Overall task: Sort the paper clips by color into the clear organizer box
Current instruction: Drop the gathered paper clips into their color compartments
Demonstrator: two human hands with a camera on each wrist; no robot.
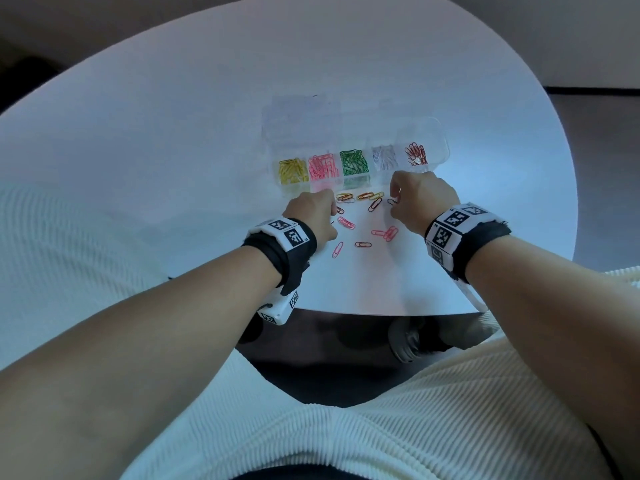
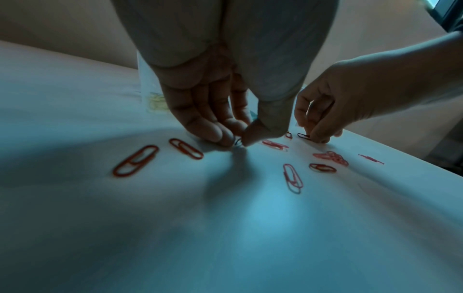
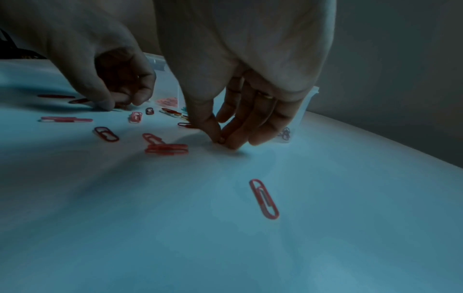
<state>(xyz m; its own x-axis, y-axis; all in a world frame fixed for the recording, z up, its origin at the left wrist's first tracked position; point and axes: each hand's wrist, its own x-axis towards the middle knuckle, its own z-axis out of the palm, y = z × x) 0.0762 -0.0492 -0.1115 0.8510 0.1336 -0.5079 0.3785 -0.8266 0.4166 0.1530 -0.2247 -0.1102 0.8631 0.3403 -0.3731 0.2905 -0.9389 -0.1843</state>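
Left hand: thumb and fingertips pinch a dark clip on the table.
Right hand: pinches a small clip, colour unclear.
Advice: lift clear before moving to the organizer box, far side.

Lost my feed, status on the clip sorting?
Both hands down: left hand and right hand each pinching a dark clip off the table. Box holds five sorted colors. Loose clips remain. Nothing blocking.

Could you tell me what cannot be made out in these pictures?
- Clip under left hand: its fingers hide it; colour unclear.
- Clip under right hand: covered by fingertips.
- Box far compartments: head view, washed out.
- Hands' grips: head view, seen from behind.
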